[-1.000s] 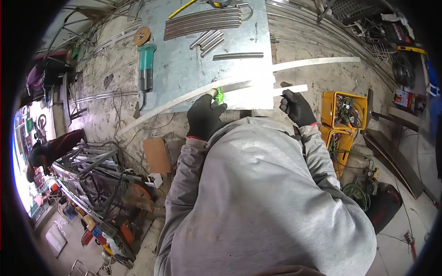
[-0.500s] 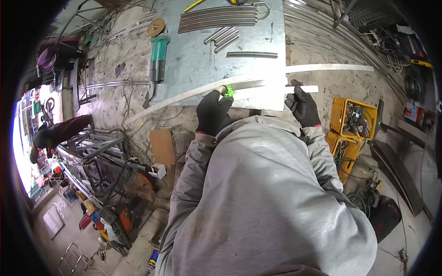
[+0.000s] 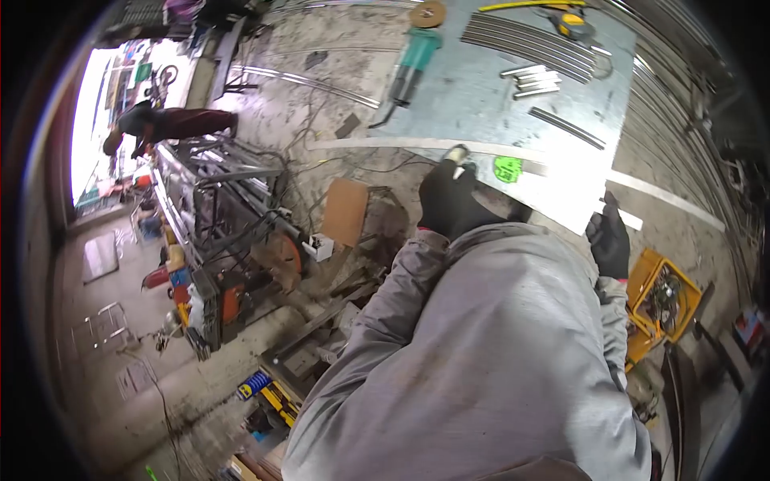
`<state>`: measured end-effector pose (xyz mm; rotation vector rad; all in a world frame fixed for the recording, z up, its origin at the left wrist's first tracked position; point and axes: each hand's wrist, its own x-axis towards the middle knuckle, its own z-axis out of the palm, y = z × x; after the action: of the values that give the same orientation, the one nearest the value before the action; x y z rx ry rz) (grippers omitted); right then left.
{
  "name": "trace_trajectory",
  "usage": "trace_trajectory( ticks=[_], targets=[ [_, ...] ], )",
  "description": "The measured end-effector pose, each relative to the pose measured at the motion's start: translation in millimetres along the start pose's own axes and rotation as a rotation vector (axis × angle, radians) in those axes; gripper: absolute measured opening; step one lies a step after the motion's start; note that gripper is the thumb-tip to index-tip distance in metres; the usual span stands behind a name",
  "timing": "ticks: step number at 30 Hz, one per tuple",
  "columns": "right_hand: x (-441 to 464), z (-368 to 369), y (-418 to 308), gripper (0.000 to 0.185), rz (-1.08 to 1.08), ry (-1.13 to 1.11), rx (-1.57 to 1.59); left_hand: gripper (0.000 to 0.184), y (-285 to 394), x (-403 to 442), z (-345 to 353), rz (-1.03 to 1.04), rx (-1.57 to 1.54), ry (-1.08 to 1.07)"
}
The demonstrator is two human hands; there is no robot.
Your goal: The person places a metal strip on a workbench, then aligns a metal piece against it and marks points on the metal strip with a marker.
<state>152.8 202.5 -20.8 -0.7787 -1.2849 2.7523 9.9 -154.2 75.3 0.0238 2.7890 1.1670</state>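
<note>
The worktop (image 3: 479, 104) is a flat grey sheet with a smooth, faintly mottled surface; its right edge slants down toward the right hand (image 3: 609, 240). The long strip (image 3: 401, 143) — pale, flat and narrow — crosses the near part of the worktop and overhangs it on both sides, its left end above the stained floor (image 3: 281, 104). The short strip (image 3: 630, 219), also pale and flat, projects past the right edge; glare hides its inner part. The right grip is closed on the short strip, with one finger across it. The left hand (image 3: 453, 200) has its fingertips at the long strip; whether this grip is closed cannot be told. Both hands wear black fabric gloves. One bright green item (image 3: 507, 169), its nature unclear, lies between the hands. Grey surface separates the grinder (image 3: 415, 64) from the tubes, leaving room there. The grinder has a teal body and one round tan disc (image 3: 427, 13). Shiny short tubes (image 3: 536, 83), apparently four, lie beside a row of long tubes (image 3: 525, 46) too close-set to count. Nearer the hands are thin bars (image 3: 567, 128), apparently two. One yellow tape measure (image 3: 573, 24) sits toward the far edge. Two yellow crates (image 3: 642, 282) — rigid, open-topped — stand beyond the right hand.
</note>
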Motion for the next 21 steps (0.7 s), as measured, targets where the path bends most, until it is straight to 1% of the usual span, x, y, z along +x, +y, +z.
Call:
trace_trajectory(
  ticks=[2,3,4,5,6,7,8,9,10,12,13,14,15,16,17,18,20,21],
  targets=[
    [6,-8,-6,0.054,0.105,-0.061,0.173,0.035,-58,5,-15,-0.086,0.124,0.271],
    [11,-13,-4,0.051,0.141,-0.014,0.158,0.03,-99,7,-21,-0.262,-0.301,0.366],
    [12,-12,-4,0.051,0.146,-0.017,0.162,0.025,-148,11,-29,-0.432,-0.732,0.448],
    [13,-10,-5,0.051,0.153,0.0,0.13,0.026,-203,13,-43,-0.34,-0.513,0.453],
    [13,-11,-7,0.05,0.158,0.019,0.097,0.028,-210,17,-63,-0.37,-0.43,0.476],
    [15,-19,-4,0.051,0.157,-0.014,0.098,0.03,-213,20,-84,-0.402,-0.348,0.497],
    [16,-21,-3,0.051,0.157,-0.015,0.095,0.034,-184,26,-106,-0.557,-0.401,0.54],
    [17,-23,-3,0.051,0.149,-0.056,0.091,0.034,-205,32,-119,-0.559,-0.404,0.54],
    [16,-25,-3,0.051,0.142,-0.092,0.087,0.04,-242,42,-126,-0.26,-0.081,0.544],
    [15,-23,-8,0.051,0.166,-0.06,0.079,0.052,-203,49,-130,-0.209,-0.086,0.54],
    [15,-20,-10,0.05,0.189,-0.036,0.079,0.054,-181,53,-134,-0.256,-0.16,0.485],
    [16,-19,-9,0.05,0.185,-0.029,0.077,0.057,-177,55,-136,-0.302,-0.233,0.431],
    [16,-18,-9,0.049,0.19,-0.026,0.094,0.057,-182,57,-137,-0.3,-0.237,0.422],
    [16,-18,-9,0.048,0.192,-0.02,0.111,0.057,-182,61,-139,-0.347,-0.206,0.35],
    [12,-4,-12,0.043,0.201,0.049,0.089,0.057,-185,65,-136,-0.391,-0.176,0.273],
    [12,-6,-11,0.042,0.213,0.076,0.085,0.057,-183,67,-130,-0.383,-0.184,0.255],
    [13,-9,-8,0.044,0.209,0.076,0.111,0.058,-177,60,-115,-0.204,0.195,0.245],
    [12,-12,-6,0.051,0.196,0.111,0.073,0.055,-167,54,-104,-0.227,0.255,0.177]
  ],
)
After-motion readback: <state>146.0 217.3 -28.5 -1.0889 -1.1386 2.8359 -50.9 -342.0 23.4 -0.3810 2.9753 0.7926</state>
